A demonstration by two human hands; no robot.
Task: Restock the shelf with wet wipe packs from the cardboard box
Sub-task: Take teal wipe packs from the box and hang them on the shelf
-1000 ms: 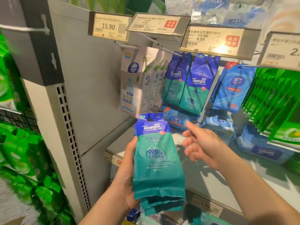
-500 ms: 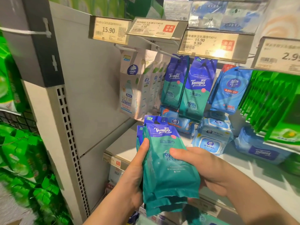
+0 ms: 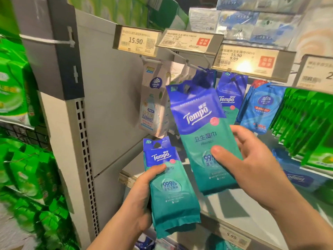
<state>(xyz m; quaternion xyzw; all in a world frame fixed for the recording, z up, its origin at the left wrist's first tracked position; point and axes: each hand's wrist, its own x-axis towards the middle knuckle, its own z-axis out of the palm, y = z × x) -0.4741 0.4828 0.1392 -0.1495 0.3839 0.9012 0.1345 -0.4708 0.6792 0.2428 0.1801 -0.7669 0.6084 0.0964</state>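
grey store shelf point(image 3: 111, 112): right hand point(image 3: 252, 165) grips a blue-green tempo wipe pack point(image 3: 203, 134), long axis tilted up toward the metal peg hook point(image 3: 196, 66) just above; left hand point(image 3: 142, 193) clutches spare packs point(image 3: 171, 192).

The raised wet wipe pack point(image 3: 203, 134) is showing smooth plastic film with a soft sheen, as is the stack of packs point(image 3: 171, 192) below it. The shelf back panel point(image 3: 108, 105) is looking like matt painted metal, and the price tag point(image 3: 137, 41) is sitting under glossy clear plastic
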